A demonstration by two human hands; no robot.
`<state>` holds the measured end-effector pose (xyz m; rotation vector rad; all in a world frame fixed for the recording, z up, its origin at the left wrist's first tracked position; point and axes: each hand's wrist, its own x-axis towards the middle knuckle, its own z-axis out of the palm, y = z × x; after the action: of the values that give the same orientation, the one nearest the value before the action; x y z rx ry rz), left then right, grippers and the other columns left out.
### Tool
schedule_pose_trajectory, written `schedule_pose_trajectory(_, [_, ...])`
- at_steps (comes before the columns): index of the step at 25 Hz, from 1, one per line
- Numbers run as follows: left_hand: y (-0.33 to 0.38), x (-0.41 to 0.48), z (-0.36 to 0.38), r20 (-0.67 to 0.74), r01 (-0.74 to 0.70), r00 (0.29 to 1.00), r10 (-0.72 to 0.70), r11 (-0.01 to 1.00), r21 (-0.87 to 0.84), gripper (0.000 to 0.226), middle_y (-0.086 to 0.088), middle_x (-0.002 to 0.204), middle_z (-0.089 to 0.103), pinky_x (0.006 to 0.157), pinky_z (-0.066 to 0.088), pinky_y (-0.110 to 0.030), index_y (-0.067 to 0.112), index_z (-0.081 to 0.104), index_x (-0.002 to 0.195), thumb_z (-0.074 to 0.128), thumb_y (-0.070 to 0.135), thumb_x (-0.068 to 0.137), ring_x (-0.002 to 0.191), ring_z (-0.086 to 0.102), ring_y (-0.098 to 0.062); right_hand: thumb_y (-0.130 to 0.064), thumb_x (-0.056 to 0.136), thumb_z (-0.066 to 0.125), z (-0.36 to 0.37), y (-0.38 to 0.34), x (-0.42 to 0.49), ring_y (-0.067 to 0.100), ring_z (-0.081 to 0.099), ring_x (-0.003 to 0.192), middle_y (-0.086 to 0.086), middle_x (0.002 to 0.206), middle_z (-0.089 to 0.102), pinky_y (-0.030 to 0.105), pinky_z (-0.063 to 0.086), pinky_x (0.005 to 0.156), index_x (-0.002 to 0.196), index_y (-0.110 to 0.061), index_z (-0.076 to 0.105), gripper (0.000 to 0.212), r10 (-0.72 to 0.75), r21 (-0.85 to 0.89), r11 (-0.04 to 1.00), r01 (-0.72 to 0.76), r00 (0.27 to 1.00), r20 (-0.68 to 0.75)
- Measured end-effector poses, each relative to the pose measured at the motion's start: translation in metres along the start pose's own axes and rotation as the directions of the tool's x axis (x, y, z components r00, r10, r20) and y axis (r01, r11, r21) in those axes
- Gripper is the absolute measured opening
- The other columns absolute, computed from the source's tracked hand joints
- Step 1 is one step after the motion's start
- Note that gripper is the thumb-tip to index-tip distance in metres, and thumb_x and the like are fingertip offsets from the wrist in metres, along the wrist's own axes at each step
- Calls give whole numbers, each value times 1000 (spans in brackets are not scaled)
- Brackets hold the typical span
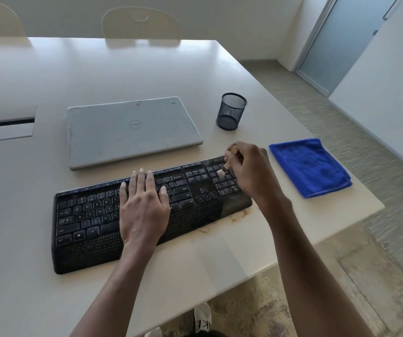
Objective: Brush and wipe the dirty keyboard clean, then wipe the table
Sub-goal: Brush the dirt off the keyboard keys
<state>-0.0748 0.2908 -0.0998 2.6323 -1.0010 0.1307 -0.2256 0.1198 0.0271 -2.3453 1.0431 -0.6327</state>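
Note:
A black keyboard (93,215) lies slanted on the pale table (50,76), dusty, with brown grime along its right front edge. My left hand (143,205) rests flat on the middle keys, fingers straight. My right hand (249,169) grips a small wooden-handled brush (227,162) over the number pad, its pale bristles touching the keys. A folded blue cloth (309,166) lies to the right of the keyboard, near the table's right edge.
A shut grey laptop (132,132) sits behind the keyboard. A black mesh pen cup (231,111) stands to its right. A cable hatch (6,122) is set into the table at left. Two chairs (141,24) stand at the far side. The table's corner is close on the right.

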Motion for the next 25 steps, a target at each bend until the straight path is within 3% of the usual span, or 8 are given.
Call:
schedule_pose_trajectory(3, [0,0,0,-5,-1,1000,1,1000,-1,63,-13,169,32,131,13,-46,9,35,161,32,46,110,160,23,-26,-23,103,59,4,8,0,18,71,75,4,84,74,32,60,68,94,-15,71,17,-10,-74,997,15,998,67])
schedule_pose_trajectory(6, [1,0,0,-10,3,1000,-3,1000,1,69,-12,168,33,131,13,-45,10,36,161,25,50,106,159,24,-25,-21,103,58,0,11,1,11,70,69,3,82,73,19,55,59,93,-14,70,17,-22,-20,1000,23,998,64])
schedule_pose_trajectory(9, [1,0,1,-18,5,1000,-5,1000,5,71,-12,168,34,131,15,-45,10,37,161,23,51,104,159,25,-25,-20,103,60,-4,14,3,17,71,73,3,81,73,31,60,68,93,-15,71,15,-49,-20,998,52,993,106])
schedule_pose_trajectory(12, [2,0,2,-27,11,1000,-11,1000,5,71,-12,167,36,131,16,-46,10,39,160,25,51,104,158,27,-25,-11,104,58,-21,19,1,17,73,76,6,86,73,7,49,56,93,-8,69,15,-36,83,996,24,989,146])
schedule_pose_trajectory(15, [2,1,2,-34,12,999,-12,1000,0,70,-13,166,37,130,17,-46,10,40,159,26,51,104,158,29,-25,1,100,57,-22,13,4,15,73,78,4,85,74,17,56,65,90,-9,69,18,-218,158,971,180,938,271])
schedule_pose_trajectory(18, [2,1,2,-39,7,999,-7,1000,1,70,-13,165,39,130,19,-47,9,41,159,27,51,104,157,30,-26,7,96,57,-15,18,8,13,71,79,-2,82,73,33,61,73,87,-15,68,26,-232,79,973,219,901,366])
schedule_pose_trajectory(22, [2,1,5,-43,11,999,-11,1000,12,70,-12,165,39,130,19,-47,10,41,159,27,51,104,157,30,-25,1,100,56,-31,30,14,7,67,72,-2,81,71,12,50,56,85,-15,67,25,-147,18,989,149,939,312])
schedule_pose_trajectory(25, [1,1,6,-53,10,999,-9,1000,9,69,-12,165,40,130,20,-47,10,42,158,28,51,104,157,31,-25,4,97,56,-27,25,16,14,70,74,-1,79,73,23,57,64,85,-14,69,25,-213,73,977,200,925,316])
